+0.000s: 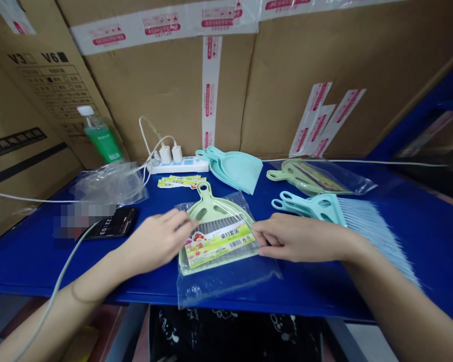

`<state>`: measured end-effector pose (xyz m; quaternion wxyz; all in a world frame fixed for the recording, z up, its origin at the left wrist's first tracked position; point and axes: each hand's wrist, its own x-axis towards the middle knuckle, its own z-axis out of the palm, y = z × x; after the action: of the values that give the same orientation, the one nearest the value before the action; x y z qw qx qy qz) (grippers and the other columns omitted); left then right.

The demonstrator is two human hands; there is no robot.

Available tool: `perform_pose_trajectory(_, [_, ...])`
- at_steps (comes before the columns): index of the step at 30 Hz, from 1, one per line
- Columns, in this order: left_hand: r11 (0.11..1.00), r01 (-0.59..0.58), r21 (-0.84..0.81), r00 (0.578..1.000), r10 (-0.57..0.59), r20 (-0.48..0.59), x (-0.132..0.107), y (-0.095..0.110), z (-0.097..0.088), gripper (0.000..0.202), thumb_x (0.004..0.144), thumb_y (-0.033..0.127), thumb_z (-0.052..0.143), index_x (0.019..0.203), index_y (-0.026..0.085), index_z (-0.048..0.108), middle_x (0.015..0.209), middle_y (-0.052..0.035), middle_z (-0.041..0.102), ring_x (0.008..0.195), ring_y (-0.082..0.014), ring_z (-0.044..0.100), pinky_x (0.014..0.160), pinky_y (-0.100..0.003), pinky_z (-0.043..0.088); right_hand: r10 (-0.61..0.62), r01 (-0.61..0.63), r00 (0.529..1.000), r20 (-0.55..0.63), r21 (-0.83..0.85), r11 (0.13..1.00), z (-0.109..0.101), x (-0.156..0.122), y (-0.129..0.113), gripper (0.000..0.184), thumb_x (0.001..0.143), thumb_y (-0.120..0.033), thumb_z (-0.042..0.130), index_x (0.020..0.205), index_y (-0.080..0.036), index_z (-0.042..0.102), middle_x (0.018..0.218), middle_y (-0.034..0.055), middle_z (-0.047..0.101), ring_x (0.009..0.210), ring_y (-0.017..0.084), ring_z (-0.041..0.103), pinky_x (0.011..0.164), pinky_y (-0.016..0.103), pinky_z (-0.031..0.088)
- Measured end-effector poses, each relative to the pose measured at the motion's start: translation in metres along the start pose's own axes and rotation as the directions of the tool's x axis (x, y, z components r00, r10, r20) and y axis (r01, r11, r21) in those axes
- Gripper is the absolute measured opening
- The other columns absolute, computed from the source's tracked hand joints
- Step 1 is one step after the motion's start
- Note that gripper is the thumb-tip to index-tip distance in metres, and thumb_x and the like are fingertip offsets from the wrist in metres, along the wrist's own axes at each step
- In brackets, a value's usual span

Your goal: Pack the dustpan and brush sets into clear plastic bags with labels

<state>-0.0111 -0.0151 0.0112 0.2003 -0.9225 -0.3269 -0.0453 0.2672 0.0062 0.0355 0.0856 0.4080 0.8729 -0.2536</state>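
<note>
A pale green dustpan (206, 202) lies in a clear plastic bag (211, 286) in front of me, its handle pointing away. On it is a brush with grey bristles, partly covered by a green and yellow label card (221, 243). At the bag's left edge, my left hand (166, 236) is closed with its fingertips pinching the plastic. My right hand (283, 237) has curled fingers closed on the bag's right edge beside the dustpan. The exact fingertip contact is partly hidden on both sides.
Blue dustpans (236, 168) are stacked behind, with blue brushes (324, 207) at right. Another bagged green dustpan (305, 176) lies behind them. Label cards (179, 181), a power strip (196, 165), a phone (115, 223), crumpled plastic (109, 183) and a green bottle (101, 138) occupy the left.
</note>
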Motion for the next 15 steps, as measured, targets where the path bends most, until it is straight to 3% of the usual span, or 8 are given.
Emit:
perform_pose_trajectory(2, [0.979, -0.092, -0.180, 0.995, 0.099, 0.031, 0.0003, 0.0052, 0.0011, 0.028, 0.096, 0.030, 0.041, 0.113, 0.017, 0.058, 0.097, -0.0083, 0.063, 0.086, -0.0190, 0.061, 0.062, -0.027, 0.050, -0.001, 0.001, 1.000, -0.003, -0.023, 1.000, 0.0003, 0.0008, -0.0003, 0.017, 0.082, -0.024, 0.052, 0.068, -0.022, 0.044, 0.058, -0.0033, 0.048, 0.056, 0.014, 0.046, 0.054, 0.026, 0.030])
perform_pose_trajectory(4, [0.951, -0.100, -0.294, 0.991, 0.121, 0.054, -0.0004, 0.0081, 0.0007, 0.038, 0.091, 0.046, 0.048, 0.116, 0.018, 0.055, 0.101, -0.0087, 0.062, 0.090, -0.0206, 0.060, 0.062, -0.027, 0.050, -0.008, 0.008, 1.000, 0.001, -0.034, 0.999, 0.0006, 0.0013, -0.0004, 0.016, 0.081, -0.027, 0.054, 0.069, -0.022, 0.045, 0.059, -0.0024, 0.050, 0.060, 0.016, 0.048, 0.055, 0.026, 0.030])
perform_pose_trajectory(6, [0.936, -0.082, -0.342, 0.992, 0.112, 0.066, -0.0016, 0.0085, 0.0001, 0.045, 0.086, 0.051, 0.054, 0.117, 0.019, 0.054, 0.103, -0.0091, 0.061, 0.093, -0.0221, 0.060, 0.061, -0.027, 0.050, -0.008, 0.009, 1.000, 0.003, -0.041, 0.999, 0.0011, 0.0014, -0.0007, 0.015, 0.081, -0.028, 0.055, 0.069, -0.022, 0.046, 0.059, -0.0018, 0.051, 0.063, 0.017, 0.049, 0.056, 0.027, 0.031])
perform_pose_trajectory(15, [0.923, -0.067, -0.380, 0.994, 0.093, 0.050, -0.0018, 0.0054, 0.0001, 0.023, 0.088, 0.030, 0.047, 0.107, 0.019, 0.056, 0.101, -0.0083, 0.061, 0.092, -0.0199, 0.059, 0.061, -0.026, 0.047, -0.002, 0.005, 1.000, 0.031, -0.077, 0.997, 0.0006, 0.0022, -0.0070, 0.022, 0.083, -0.014, 0.048, 0.065, -0.022, 0.040, 0.056, -0.0043, 0.042, 0.058, 0.014, 0.043, 0.056, 0.027, 0.028])
